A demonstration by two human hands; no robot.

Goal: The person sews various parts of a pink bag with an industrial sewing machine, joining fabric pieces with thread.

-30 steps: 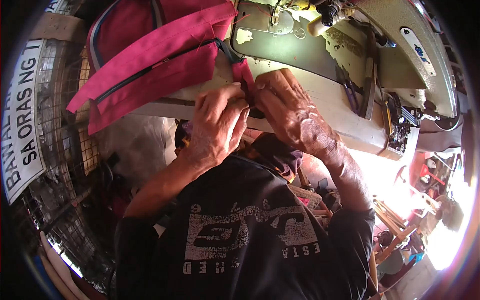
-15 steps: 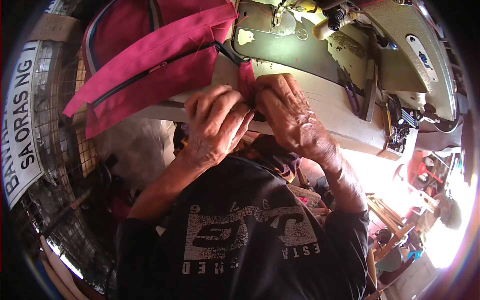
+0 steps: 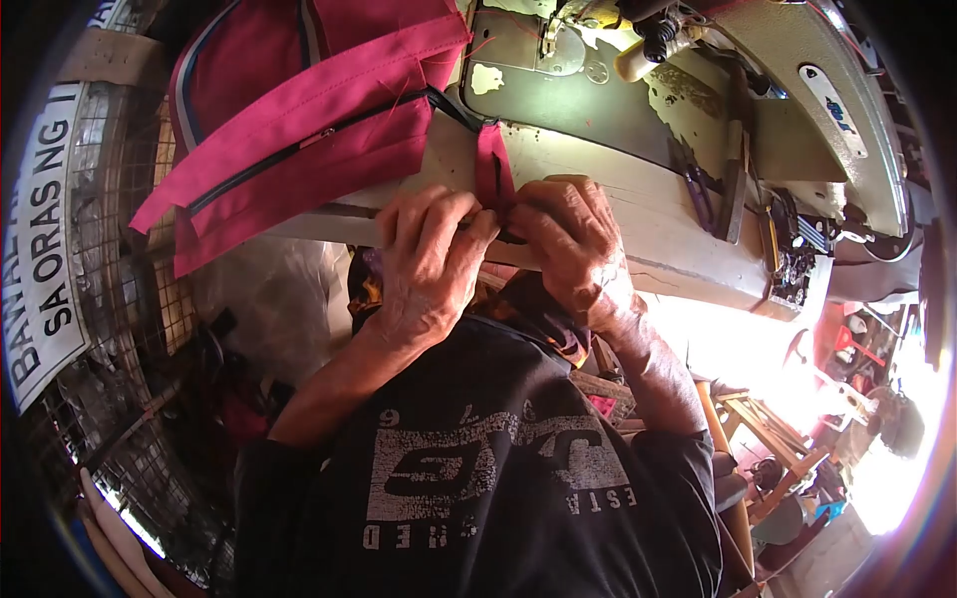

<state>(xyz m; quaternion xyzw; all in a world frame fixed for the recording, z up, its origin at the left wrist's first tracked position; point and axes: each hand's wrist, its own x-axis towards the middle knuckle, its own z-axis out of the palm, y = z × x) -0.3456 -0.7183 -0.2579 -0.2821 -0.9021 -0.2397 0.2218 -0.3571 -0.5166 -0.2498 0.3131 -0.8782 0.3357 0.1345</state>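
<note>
A pink fabric bag piece with a black zipper sewn along it lies over the left part of the sewing table. From its right end the black zipper tape runs to a narrow pink strip, which hangs toward the table's near edge. My left hand is closed, its fingertips pinching at the strip's near end. Close against it, my right hand is closed on the same end from the right. The fingers hide exactly what lies between the fingertips.
A sewing machine stands at the upper right, its needle plate at the top. Purple-handled snips and a flat metal bar rest on the table. Wire mesh with a lettered sign is at the left.
Both hands have shifted slightly toward the near edge, the right hand also a little left, uncovering more of the pink strip. The bag piece has barely moved.
</note>
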